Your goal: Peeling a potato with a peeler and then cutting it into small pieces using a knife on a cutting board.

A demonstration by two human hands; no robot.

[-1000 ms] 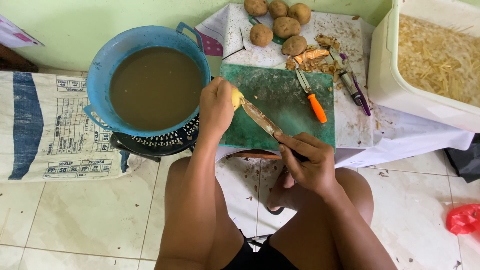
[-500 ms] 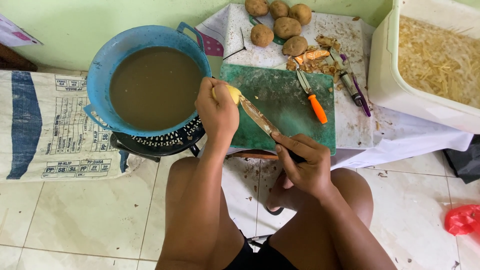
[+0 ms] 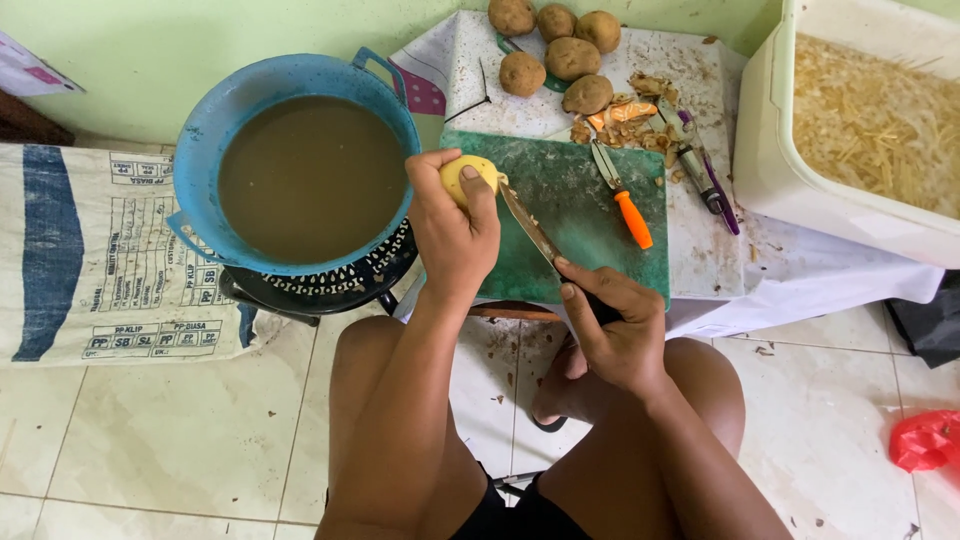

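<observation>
Fingers of the left hand (image 3: 455, 235) curl closed around a peeled yellow potato (image 3: 466, 176), the thumb pressed across its front; the potato sits above the near left corner of the green cutting board (image 3: 580, 200), just beside the blue basin (image 3: 215, 125) of brown water. Fingers of the right hand (image 3: 615, 330) are wrapped shut on the handle of a knife (image 3: 530, 228), whose stained blade slants up and left, its tip touching the potato. On the board lies an orange-handled peeler (image 3: 622, 196). Behind it, on the white-covered bench (image 3: 715, 255), rest six unpeeled potatoes (image 3: 573, 56), a heap of peelings (image 3: 625, 118) and a purple-handled tool (image 3: 708, 175). A white tub (image 3: 775, 150) of pale potato strips stands at the right. A printed sack (image 3: 85, 260) lies on the tiled floor (image 3: 180, 430) at the left, a red bag (image 3: 925, 440) at the far right.
</observation>
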